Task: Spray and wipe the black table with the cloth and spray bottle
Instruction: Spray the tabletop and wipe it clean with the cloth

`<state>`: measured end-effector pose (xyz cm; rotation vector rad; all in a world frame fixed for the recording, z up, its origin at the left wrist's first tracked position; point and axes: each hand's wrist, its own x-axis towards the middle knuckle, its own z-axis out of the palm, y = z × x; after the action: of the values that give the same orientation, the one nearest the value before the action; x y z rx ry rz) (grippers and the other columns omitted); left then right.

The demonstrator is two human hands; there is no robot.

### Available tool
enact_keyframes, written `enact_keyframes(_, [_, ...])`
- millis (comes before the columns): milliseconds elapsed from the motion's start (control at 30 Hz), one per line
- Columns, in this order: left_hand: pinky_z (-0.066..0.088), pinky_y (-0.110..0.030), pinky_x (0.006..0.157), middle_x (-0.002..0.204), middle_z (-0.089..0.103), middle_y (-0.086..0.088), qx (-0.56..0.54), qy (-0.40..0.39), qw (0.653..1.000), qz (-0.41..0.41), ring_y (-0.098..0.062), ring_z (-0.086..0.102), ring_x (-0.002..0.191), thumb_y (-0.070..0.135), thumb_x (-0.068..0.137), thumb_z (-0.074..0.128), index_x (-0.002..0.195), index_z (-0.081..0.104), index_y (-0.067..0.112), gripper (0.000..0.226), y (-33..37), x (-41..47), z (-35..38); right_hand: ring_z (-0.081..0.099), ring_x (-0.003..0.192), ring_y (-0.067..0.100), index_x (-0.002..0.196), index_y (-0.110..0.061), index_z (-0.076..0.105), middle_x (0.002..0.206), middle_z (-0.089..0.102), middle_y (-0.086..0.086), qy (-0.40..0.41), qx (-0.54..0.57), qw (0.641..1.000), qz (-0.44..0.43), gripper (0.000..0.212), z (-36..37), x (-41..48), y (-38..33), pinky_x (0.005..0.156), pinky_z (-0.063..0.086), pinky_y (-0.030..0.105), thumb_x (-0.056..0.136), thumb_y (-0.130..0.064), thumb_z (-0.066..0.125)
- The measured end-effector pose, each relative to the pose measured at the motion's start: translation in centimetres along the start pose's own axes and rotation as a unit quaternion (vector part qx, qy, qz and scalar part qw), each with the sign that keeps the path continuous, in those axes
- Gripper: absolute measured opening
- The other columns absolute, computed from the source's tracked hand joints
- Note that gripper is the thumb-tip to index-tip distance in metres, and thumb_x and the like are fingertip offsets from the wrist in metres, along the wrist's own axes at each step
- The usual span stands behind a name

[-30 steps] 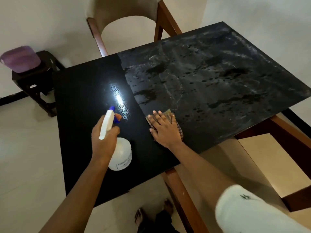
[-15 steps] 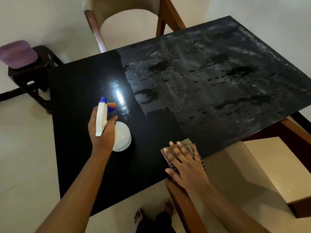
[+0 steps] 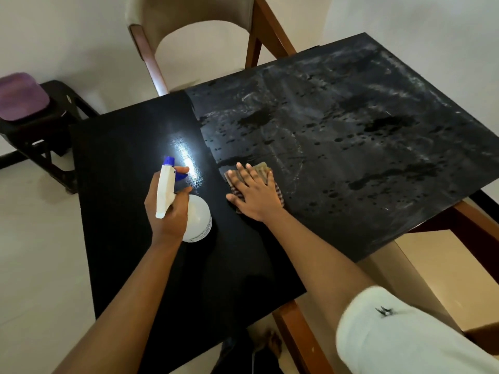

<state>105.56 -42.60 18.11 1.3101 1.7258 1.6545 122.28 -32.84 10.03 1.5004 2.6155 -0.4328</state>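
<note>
The black table (image 3: 129, 211) is shiny and dark on its left half; its right half is dusty grey with dark wet spots and streaks. My left hand (image 3: 167, 209) grips a white spray bottle (image 3: 198, 220) with a blue nozzle, held upright over the clean half. My right hand (image 3: 255, 193) lies flat with straight fingers on a striped brown cloth (image 3: 263, 170), pressing it onto the table at the border between the clean and dusty parts. Most of the cloth is hidden under the hand.
A wooden chair (image 3: 259, 31) with a beige back stands at the table's far side. A dark stool (image 3: 46, 136) with a purple cushion (image 3: 21, 95) is at the left. Wooden table legs (image 3: 294, 319) and my feet show below the near edge.
My right hand slid the cloth down to the table's near edge, then back up to the border of the dusty half. The left hand with the bottle stayed nearly still.
</note>
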Motion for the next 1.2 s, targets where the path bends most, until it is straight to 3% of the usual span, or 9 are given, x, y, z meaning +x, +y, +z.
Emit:
enact_keyframes(133, [0.057,-0.04,0.086,0.106,0.063,0.008,-0.002,-0.004,1.0,0.006,-0.011,0.061,0.108,-0.004,0.079,0.05,0.12,0.054,0.001,0.041,-0.8,1.5,-0.1,0.009,0.148,0.019,0.153,-0.029,0.018,0.161,0.013,-0.001,0.038,0.001,0.999,-0.012,0.063,1.1,-5.5,1.0,0.114,0.011,0.061,0.095,-0.055,0.019])
enact_keyframes(200, [0.057,-0.045,0.085,0.104,0.064,0.015,-0.012,-0.009,1.0,0.006,-0.013,0.062,0.108,-0.002,0.079,0.049,0.12,0.055,0.013,0.044,-1.0,2.3,-0.2,0.016,0.147,0.02,0.152,-0.028,0.02,0.16,0.019,0.0,0.05,-0.012,0.999,-0.017,0.062,2.6,-10.4,1.4,0.115,0.016,0.057,0.096,-0.052,0.026])
enact_keyframes(367, [0.054,-0.055,0.086,0.104,0.064,0.023,-0.012,-0.012,1.0,0.0,-0.009,0.061,0.106,0.004,0.077,0.05,0.114,0.056,0.034,0.048,-1.3,3.8,-0.2,0.01,0.148,0.015,0.153,-0.032,0.016,0.161,0.011,-0.006,0.042,-0.02,0.999,-0.012,0.063,5.0,-19.3,2.6,0.114,0.015,0.052,0.097,-0.055,0.032])
enact_keyframes(500, [0.055,-0.055,0.085,0.105,0.063,0.022,-0.004,-0.011,1.0,0.001,-0.012,0.061,0.108,0.006,0.077,0.05,0.11,0.054,0.053,0.058,-1.5,4.3,0.0,0.01,0.148,0.016,0.153,-0.033,0.017,0.161,0.014,-0.005,0.05,-0.027,0.998,-0.039,0.064,3.6,-13.3,2.1,0.114,0.016,0.056,0.095,-0.053,0.035])
enact_keyframes(633, [0.056,-0.051,0.085,0.107,0.063,0.022,-0.01,-0.008,1.0,0.002,-0.013,0.06,0.111,0.006,0.078,0.05,0.111,0.053,0.054,0.058,-1.5,4.4,0.0,0.019,0.147,0.02,0.152,-0.031,0.022,0.159,0.023,-0.001,0.055,-0.029,0.998,-0.008,0.062,1.4,-0.9,1.1,0.113,0.015,0.061,0.095,-0.052,0.028])
enact_keyframes(800, [0.058,-0.045,0.082,0.107,0.065,0.02,-0.031,-0.002,0.999,0.019,-0.013,0.061,0.111,-0.008,0.077,0.046,0.118,0.051,0.041,0.064,-2.1,4.2,0.1,0.001,0.149,0.017,0.153,-0.035,0.009,0.162,0.004,-0.004,0.031,-0.012,0.999,0.031,0.061,-1.0,8.9,0.3,0.114,-0.002,0.058,0.098,-0.053,0.026])
enact_keyframes(967, [0.058,-0.036,0.084,0.108,0.064,0.026,-0.029,0.007,0.999,0.03,-0.013,0.062,0.111,0.007,0.08,0.047,0.12,0.049,0.032,0.047,-2.2,4.5,0.4,0.014,0.148,0.02,0.153,-0.031,0.018,0.16,0.017,0.0,0.083,-0.028,0.996,-0.018,0.061,0.6,2.4,0.3,0.115,0.009,0.06,0.096,-0.051,0.024])
enact_keyframes(1133, [0.056,-0.051,0.085,0.106,0.063,0.023,-0.025,0.014,0.999,0.019,-0.016,0.063,0.108,0.015,0.078,0.047,0.118,0.054,0.014,0.041,-2.7,6.6,0.3,0.015,0.147,0.016,0.153,-0.034,0.018,0.16,0.018,-0.005,0.082,-0.026,0.995,-0.053,0.063,2.6,-4.2,0.6,0.114,0.019,0.057,0.094,-0.053,0.032])
enact_keyframes(1200, [0.055,-0.053,0.084,0.105,0.064,0.023,-0.023,0.016,0.999,0.02,-0.016,0.063,0.108,0.013,0.077,0.048,0.116,0.056,0.021,0.041,-3.1,7.9,0.2,0.017,0.147,0.016,0.152,-0.035,0.019,0.16,0.019,-0.005,0.085,-0.033,0.994,-0.06,0.062,2.2,-1.8,0.5,0.113,0.019,0.058,0.094,-0.052,0.032])
